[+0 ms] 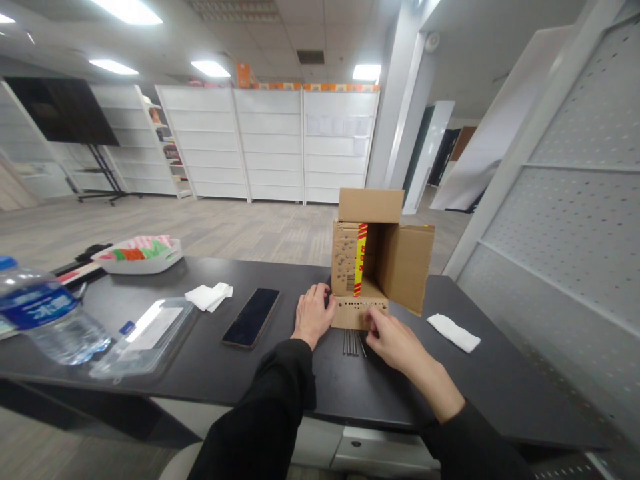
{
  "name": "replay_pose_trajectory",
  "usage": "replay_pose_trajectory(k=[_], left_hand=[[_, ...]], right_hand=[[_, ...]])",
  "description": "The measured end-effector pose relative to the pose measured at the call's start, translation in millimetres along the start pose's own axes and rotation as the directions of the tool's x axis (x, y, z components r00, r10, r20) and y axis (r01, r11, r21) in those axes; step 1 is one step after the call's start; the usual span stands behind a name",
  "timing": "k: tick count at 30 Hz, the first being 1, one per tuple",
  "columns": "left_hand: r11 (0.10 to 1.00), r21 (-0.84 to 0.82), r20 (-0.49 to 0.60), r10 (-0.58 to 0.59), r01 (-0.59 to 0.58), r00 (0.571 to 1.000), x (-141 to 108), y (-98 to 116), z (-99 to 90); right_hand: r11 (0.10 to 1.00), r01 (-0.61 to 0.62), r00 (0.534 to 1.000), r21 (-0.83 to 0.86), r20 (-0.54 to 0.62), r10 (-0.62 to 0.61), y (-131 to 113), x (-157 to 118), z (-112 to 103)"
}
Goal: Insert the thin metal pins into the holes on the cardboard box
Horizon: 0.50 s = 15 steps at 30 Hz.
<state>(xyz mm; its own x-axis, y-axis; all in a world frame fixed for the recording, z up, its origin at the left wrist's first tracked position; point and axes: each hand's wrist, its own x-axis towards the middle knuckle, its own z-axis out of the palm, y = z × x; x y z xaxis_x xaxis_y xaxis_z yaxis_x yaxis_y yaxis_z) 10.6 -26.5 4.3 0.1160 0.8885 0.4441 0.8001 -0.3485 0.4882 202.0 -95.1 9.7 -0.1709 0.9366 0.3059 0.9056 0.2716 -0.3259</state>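
Note:
An open cardboard box (345,257) stands on the dark table, its mouth towards me. Its lower front flap (345,320) lies forward and carries rows of small dark holes or studs. My left hand (314,315) rests at the flap's left side, fingers loosely bent and thumb at the edge. Over the flap's right part, the fingertips of my right hand (390,337) are pinched together; whatever is between them is hidden. Several thin metal rods (350,342) lie side by side at the flap's near edge, with one slanted beside my right hand.
Left of my hands lie a phone (251,318), white tissues (209,296) and a clear plastic case (150,337). A water bottle (47,313) and a white basket (145,265) are farther left. A folded tissue (454,332) lies right, near a perforated panel (575,247).

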Motion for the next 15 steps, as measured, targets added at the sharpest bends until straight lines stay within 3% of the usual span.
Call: replay_pose_trajectory(k=[4, 8, 15], left_hand=[[1.000, 0.003, 0.001, -0.006, 0.006, 1.000, 0.4, 1.1, -0.2], [1.000, 0.010, -0.002, 0.003, -0.003, 1.000, 0.0, 1.0, 0.0], [1.000, 0.022, 0.005, 0.006, -0.006, 1.000, 0.6, 0.5, 0.5]], right_hand=[[1.000, 0.022, 0.993, 0.019, 0.114, -0.024, -6.0, -10.9, -2.2], [0.999, 0.000, 0.993, 0.037, 0.117, -0.004, -12.7, -10.0, -4.4], [0.987, -0.153, 0.972, -0.047, 0.175, 0.159, -17.7, 9.4, -22.2]])
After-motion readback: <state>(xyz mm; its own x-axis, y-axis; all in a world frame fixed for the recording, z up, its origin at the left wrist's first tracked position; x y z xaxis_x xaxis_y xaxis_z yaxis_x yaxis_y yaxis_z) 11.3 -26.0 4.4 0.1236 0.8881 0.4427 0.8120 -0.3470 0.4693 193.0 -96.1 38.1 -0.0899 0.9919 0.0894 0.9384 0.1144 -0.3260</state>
